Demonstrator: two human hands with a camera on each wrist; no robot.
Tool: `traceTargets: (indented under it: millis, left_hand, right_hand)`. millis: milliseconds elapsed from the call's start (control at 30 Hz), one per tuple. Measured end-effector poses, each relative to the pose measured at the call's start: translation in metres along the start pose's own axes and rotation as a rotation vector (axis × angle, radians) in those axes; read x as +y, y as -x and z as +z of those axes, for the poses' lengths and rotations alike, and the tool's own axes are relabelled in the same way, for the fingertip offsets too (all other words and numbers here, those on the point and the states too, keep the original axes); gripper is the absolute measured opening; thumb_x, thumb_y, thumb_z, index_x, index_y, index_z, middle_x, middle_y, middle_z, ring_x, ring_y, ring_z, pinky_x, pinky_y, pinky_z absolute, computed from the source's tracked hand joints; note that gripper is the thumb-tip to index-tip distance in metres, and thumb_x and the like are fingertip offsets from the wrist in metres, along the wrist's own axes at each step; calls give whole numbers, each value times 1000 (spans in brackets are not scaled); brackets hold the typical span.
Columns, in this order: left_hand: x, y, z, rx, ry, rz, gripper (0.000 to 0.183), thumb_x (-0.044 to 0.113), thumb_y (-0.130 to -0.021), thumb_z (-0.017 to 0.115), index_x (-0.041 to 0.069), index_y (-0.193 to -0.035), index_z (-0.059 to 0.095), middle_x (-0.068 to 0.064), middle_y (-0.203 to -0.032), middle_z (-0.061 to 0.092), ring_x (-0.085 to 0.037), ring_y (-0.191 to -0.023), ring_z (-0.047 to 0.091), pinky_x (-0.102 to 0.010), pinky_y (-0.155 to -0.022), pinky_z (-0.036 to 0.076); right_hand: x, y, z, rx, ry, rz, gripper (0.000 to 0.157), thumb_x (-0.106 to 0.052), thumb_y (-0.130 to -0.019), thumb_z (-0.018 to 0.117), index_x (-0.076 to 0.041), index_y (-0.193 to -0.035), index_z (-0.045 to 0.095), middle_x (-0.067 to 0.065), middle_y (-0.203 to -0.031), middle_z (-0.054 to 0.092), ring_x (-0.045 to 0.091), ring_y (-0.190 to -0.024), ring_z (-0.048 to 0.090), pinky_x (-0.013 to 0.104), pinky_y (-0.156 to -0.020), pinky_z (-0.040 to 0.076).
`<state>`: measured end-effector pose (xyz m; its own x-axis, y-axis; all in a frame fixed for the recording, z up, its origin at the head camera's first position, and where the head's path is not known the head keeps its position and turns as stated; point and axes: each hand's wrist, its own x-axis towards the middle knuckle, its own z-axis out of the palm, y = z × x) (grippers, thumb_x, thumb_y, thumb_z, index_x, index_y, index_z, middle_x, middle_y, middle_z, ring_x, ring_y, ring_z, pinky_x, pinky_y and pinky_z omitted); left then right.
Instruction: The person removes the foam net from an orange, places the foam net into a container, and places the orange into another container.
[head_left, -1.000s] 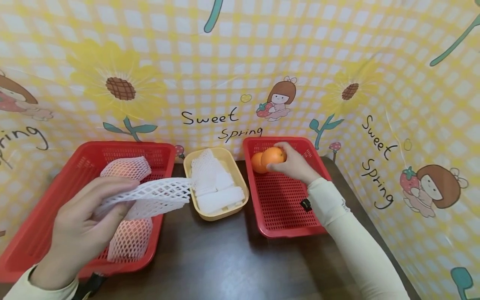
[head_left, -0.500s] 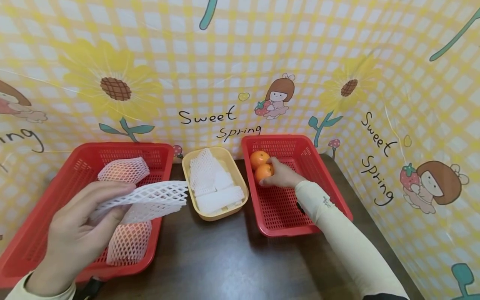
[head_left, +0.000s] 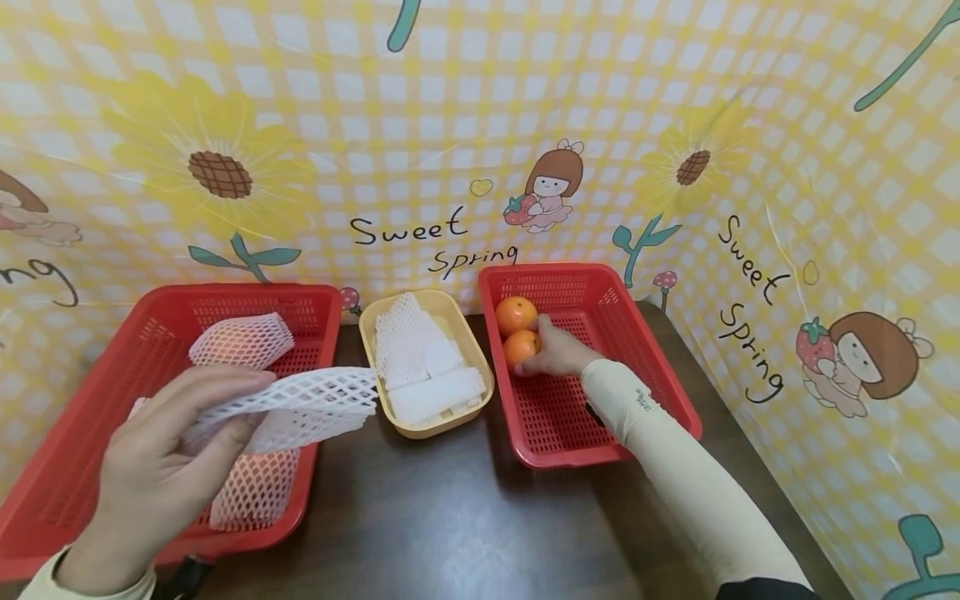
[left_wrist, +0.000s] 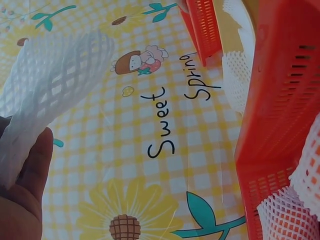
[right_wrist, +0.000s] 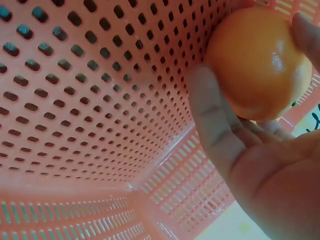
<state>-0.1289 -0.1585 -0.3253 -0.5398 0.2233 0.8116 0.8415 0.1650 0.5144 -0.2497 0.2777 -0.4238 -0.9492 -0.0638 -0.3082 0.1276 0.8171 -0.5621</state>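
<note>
My left hand (head_left: 168, 462) pinches a white foam net sleeve (head_left: 318, 400) between thumb and fingers, above the left red basket (head_left: 324, 375). The sleeve's free end points right; the left wrist view shows its mesh (left_wrist: 60, 75) spread out. Inside the right red basket (head_left: 547, 458), my right hand (head_left: 558, 350) holds the nearer orange (head_left: 519, 348), with thumb and fingers around its sides. Another orange (head_left: 516, 315) sits just behind it, against the basket's left wall. In the right wrist view the held orange (right_wrist: 257, 62) fills the space between fingers and thumb.
Fruits in foam nets (head_left: 240, 342) lie in the left basket, partly hidden by my left hand. Between the baskets, a yellow tray (head_left: 457, 321) holds several flat white net sleeves (head_left: 435, 392). A patterned cloth (head_left: 405, 125) hangs behind the dark table (head_left: 420, 517).
My right hand has lowered the orange in the right basket, leftward and toward me, in front of the other one. The left hand stays nearly still with the net sleeve.
</note>
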Motion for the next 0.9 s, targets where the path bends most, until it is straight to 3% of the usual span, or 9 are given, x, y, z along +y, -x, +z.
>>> traceTargets:
  millis: [333, 500, 633, 767, 900]
  left_hand:
    - [2, 6, -8, -63, -66, -55, 42, 29, -95, 72, -9, -112, 70, -14, -115, 67, -12, -106, 61, -11, -84, 47]
    - [3, 5, -9, -136, -116, -89, 37, 10, -87, 80, -3, -120, 69, -14, -117, 67, -11, -105, 61, -11, -83, 47]
    - [5, 3, -6, -189, -129, -109, 53, -9, -74, 82, -2, -124, 67, -10, -119, 68, -7, -107, 61, -11, -86, 47]
    - [9, 2, -2, -270, -192, -155, 71, -13, -67, 84, 6, -133, 63, 0, -114, 69, -2, -99, 62, -10, -85, 45]
    - [13, -1, 4, -404, -195, -205, 78, -3, -74, 86, 17, -143, 55, 8, -107, 69, -4, -90, 65, -12, -81, 46]
  right_hand:
    - [-9, 8, -3, 2, 43, -44, 86, -29, -82, 84, -15, -152, 36, 10, -135, 55, 29, -118, 53, 53, -104, 42]
    - [-12, 15, -13, 29, 67, -38, 78, -35, -90, 76, -9, -152, 37, 14, -141, 53, 31, -125, 52, 54, -106, 40]
    - [-17, 23, -26, 69, 48, -51, 66, -36, -95, 70, -8, -148, 44, 16, -142, 54, 33, -125, 54, 54, -104, 43]
    - [-39, 43, -36, 103, -51, -177, 46, -31, -98, 66, -10, -137, 57, 15, -133, 60, 31, -116, 58, 49, -97, 49]
    - [-83, 78, -36, 62, -186, -470, 23, -20, -97, 68, -12, -119, 68, 5, -115, 67, 24, -103, 61, 43, -89, 53]
